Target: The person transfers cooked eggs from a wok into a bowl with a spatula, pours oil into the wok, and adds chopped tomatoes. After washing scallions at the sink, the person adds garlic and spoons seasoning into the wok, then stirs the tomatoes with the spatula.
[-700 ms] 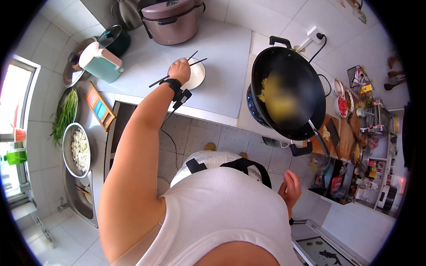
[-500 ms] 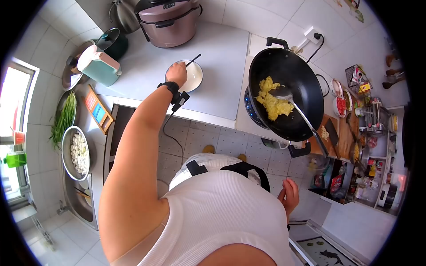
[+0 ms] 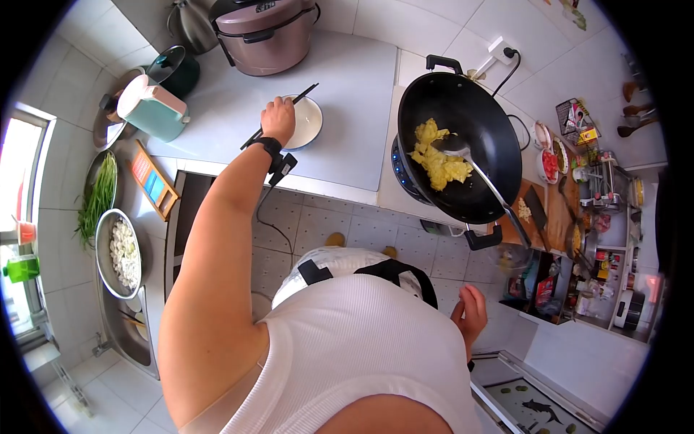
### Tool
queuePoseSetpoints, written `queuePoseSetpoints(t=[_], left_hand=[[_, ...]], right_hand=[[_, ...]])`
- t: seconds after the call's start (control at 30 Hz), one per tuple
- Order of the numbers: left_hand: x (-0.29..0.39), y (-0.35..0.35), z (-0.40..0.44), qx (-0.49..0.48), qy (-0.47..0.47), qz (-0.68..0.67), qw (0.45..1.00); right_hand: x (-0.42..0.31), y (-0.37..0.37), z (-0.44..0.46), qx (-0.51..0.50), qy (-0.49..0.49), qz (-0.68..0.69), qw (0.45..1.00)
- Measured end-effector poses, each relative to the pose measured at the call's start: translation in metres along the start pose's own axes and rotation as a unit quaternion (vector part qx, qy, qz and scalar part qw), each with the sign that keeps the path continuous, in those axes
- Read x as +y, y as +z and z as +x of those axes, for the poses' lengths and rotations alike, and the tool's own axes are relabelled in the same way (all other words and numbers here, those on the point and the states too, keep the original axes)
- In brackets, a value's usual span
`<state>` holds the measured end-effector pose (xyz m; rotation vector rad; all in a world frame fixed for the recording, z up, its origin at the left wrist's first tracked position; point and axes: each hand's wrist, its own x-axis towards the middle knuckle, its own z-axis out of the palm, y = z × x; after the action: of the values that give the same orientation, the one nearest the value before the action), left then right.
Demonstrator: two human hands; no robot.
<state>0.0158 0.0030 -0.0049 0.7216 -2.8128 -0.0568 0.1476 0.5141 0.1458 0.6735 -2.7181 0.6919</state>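
- Left arm's reaching out over the counter (image 3: 347,87), back of the left hand (image 3: 278,120) facing up, fingers closed around dark chopsticks (image 3: 306,93); can't tell if it's one stick or two lined up
- One white bowl (image 3: 309,124) on the counter, right beside that hand, sticks crossing its rim
- One rice cooker (image 3: 267,47) behind
- One wok (image 3: 488,119), two handles, one long-handled utensil (image 3: 491,189) plus yellow food (image 3: 444,170) inside
- Right hand (image 3: 471,315) hangs low beside the torso, fingers loosely curled, not closed up
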Motion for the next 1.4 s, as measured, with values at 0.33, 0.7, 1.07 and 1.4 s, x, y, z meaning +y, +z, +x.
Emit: queuePoseSetpoints(t=[0.33,0.7,1.07,1.4], left_hand=[[-0.001,-0.003,-0.001,-0.002,0.029,-0.082,0.996],[0.006,-0.036,-0.011,0.117,0.078,-0.148,0.979],[-0.002,-0.044,-0.115,-0.257,-0.274,-0.594,0.711],[-0.017,-0.045,-0.130,-0.219,-0.359,-0.677,0.604]], right_hand=[[-0.003,0.001,0.002,0.004,-0.014,-0.001,1.000],[0.039,-0.036,0.106,0.064,-0.053,-0.159,0.984],[0.076,-0.019,0.158,-0.154,0.034,-0.227,0.961],[0.032,-0.079,0.150,-0.205,-0.082,-0.203,0.954]])
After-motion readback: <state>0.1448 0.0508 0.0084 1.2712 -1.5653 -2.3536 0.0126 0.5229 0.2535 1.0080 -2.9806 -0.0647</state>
